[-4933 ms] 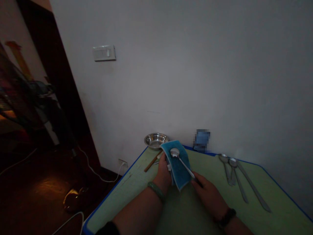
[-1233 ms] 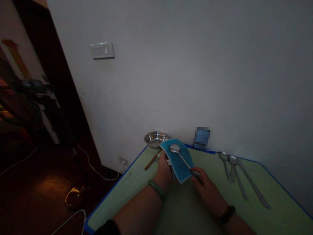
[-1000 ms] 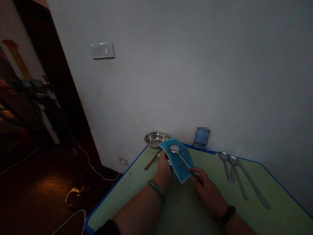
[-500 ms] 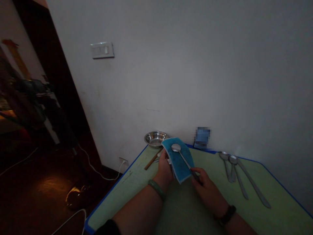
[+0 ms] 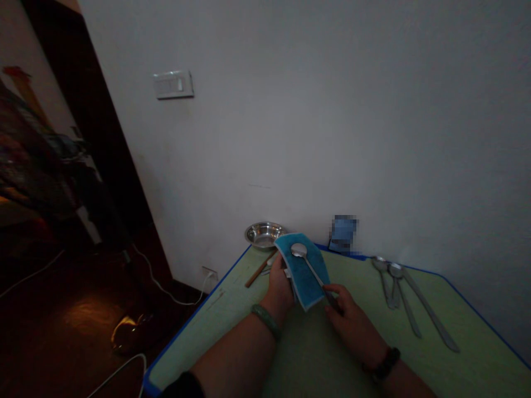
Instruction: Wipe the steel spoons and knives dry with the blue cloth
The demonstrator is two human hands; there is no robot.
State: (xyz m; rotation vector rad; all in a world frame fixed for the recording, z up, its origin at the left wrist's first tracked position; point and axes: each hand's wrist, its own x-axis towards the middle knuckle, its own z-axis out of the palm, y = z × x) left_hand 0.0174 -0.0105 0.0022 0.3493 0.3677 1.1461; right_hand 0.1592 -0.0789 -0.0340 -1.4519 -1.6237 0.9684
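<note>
My left hand (image 5: 279, 290) grips a folded blue cloth (image 5: 305, 282) from behind, holding it up above the table. My right hand (image 5: 347, 315) pinches the handle of a steel spoon (image 5: 309, 265), whose bowl rests against the face of the cloth. A green bangle circles my left wrist, and a dark bracelet circles my right. Beyond the left hand lies a wooden chopstick (image 5: 260, 270) with a small metal item partly hidden behind my hand. To the right, several steel spoons (image 5: 409, 298) lie on the green table (image 5: 464, 354).
A steel bowl (image 5: 264, 234) stands at the table's far corner, next to a blurred blue object (image 5: 343, 233) against the wall. The blue-edged table meets the white wall behind. Left of it, the dark floor lies lower, with white cables and a wall socket (image 5: 209, 274).
The cloth and spoon have risen slightly and the cloth now hangs narrower and more upright. My right hand has moved up the spoon handle, and the view has shifted slightly.
</note>
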